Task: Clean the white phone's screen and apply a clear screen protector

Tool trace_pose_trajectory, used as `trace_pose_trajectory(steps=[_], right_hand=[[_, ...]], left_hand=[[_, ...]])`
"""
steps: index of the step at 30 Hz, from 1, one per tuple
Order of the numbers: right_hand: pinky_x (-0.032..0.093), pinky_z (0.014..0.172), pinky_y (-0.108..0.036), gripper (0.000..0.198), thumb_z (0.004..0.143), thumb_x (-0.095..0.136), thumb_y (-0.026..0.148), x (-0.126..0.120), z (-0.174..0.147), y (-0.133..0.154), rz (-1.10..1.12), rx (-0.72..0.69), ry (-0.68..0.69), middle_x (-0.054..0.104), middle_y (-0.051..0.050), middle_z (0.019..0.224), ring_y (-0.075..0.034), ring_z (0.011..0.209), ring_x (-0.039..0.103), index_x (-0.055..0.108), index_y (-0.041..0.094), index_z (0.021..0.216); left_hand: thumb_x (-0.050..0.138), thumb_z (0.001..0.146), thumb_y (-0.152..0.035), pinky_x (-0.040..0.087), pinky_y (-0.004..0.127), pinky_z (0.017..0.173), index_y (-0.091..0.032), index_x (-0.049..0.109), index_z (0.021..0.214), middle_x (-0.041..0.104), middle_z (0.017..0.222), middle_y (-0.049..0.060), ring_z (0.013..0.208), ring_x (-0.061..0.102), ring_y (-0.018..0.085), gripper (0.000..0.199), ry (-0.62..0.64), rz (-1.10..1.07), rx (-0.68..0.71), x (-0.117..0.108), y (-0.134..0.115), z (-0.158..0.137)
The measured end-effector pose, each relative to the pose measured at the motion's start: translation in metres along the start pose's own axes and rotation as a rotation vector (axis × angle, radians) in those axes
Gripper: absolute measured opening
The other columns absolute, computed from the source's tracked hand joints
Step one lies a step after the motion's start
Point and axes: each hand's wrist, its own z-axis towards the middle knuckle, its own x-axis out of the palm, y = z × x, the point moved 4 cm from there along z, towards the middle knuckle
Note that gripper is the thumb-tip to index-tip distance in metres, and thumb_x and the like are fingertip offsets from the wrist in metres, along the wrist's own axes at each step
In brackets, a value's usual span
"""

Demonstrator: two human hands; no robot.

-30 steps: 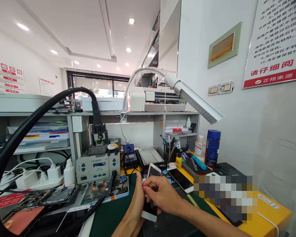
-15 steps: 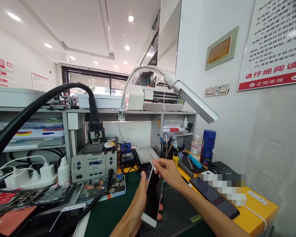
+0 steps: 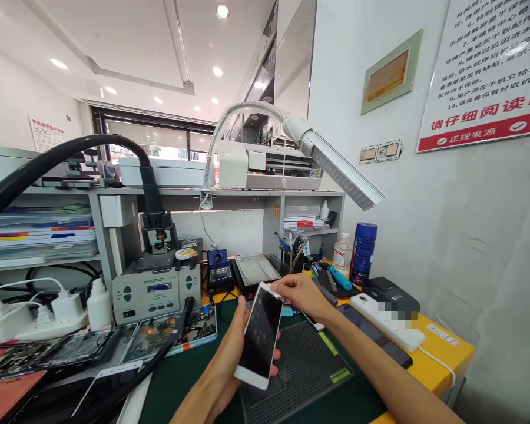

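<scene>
A white-framed smartphone [image 3: 259,338] lies tilted in my left hand [image 3: 223,359], its dark screen facing me with pale smudges or reflections on it. My left thumb runs along the near left edge, and the fingertips curl round the right edge from behind. My right hand [image 3: 304,296] is closed in a pinch at the phone's top right corner; whether anything small sits between those fingertips is hidden. Below the phone is a dark perforated mat [image 3: 304,365] on the green work surface [image 3: 181,377]. Part of another light-edged phone-like piece [image 3: 313,321] shows under my right wrist.
A grey soldering station [image 3: 148,294] with a thick black hose [image 3: 115,141] stands left, near opened device boards [image 3: 198,330]. At right, a dark phone [image 3: 375,335] and a white power strip [image 3: 388,324] lie on a yellow box [image 3: 441,359]. A lamp [image 3: 344,174] hangs above.
The phone has turned so its screen faces me more fully. My right fingers have shifted from across its top end to the top right corner. The view has swung slightly right.
</scene>
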Motion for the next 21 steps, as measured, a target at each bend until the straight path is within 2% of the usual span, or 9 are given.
trace_pose_trajectory(steps=[3, 7, 13, 17, 21], right_hand=[[0.027, 0.041, -0.020, 0.032, 0.077, 0.073, 0.045, -0.004, 0.002, -0.006, 0.020, 0.033, 0.018, 0.054, 0.003, 0.050, -0.007, 0.043, 0.039, 0.077, 0.014, 0.077], [0.028, 0.036, -0.019, 0.033, 0.076, 0.074, 0.047, -0.005, 0.003, -0.014, 0.078, 0.074, 0.038, 0.055, 0.004, 0.049, -0.006, 0.038, 0.039, 0.073, 0.014, 0.077], [0.036, 0.036, -0.019, 0.040, 0.070, 0.078, 0.052, 0.001, 0.002, -0.018, 0.203, 0.104, 0.030, 0.064, 0.002, 0.059, -0.008, 0.044, 0.051, 0.058, 0.017, 0.072], [0.036, 0.035, -0.018, 0.041, 0.071, 0.078, 0.051, 0.010, -0.003, -0.018, 0.247, 0.138, 0.054, 0.066, 0.001, 0.061, -0.008, 0.045, 0.053, 0.053, 0.018, 0.071], [0.034, 0.035, -0.017, 0.040, 0.068, 0.081, 0.048, 0.022, -0.010, -0.016, 0.252, 0.165, 0.145, 0.065, 0.001, 0.058, -0.008, 0.045, 0.053, 0.055, 0.018, 0.068]], left_hand=[[0.042, 0.087, -0.077, 0.060, 0.037, 0.059, -0.011, 0.064, 0.115, 0.073, 0.090, 0.016, 0.066, 0.072, 0.025, 0.075, -0.030, 0.010, -0.042, -0.005, -0.002, 0.000], [0.044, 0.089, -0.072, 0.060, 0.034, 0.060, -0.003, 0.068, 0.105, 0.073, 0.078, 0.020, 0.059, 0.072, 0.025, 0.075, -0.039, 0.057, -0.108, -0.008, -0.002, 0.000], [0.061, 0.092, -0.044, 0.062, 0.043, 0.060, -0.013, 0.060, 0.117, 0.074, 0.094, 0.017, 0.066, 0.074, 0.028, 0.040, -0.054, -0.005, 0.061, -0.004, -0.006, 0.000], [0.059, 0.093, -0.043, 0.063, 0.045, 0.065, -0.012, 0.061, 0.111, 0.074, 0.098, 0.018, 0.070, 0.075, 0.029, 0.036, -0.098, -0.005, 0.078, -0.004, -0.008, -0.003], [0.060, 0.092, -0.045, 0.062, 0.040, 0.062, -0.010, 0.063, 0.109, 0.076, 0.082, 0.017, 0.064, 0.075, 0.029, 0.039, -0.154, 0.013, 0.078, -0.007, -0.010, -0.006]])
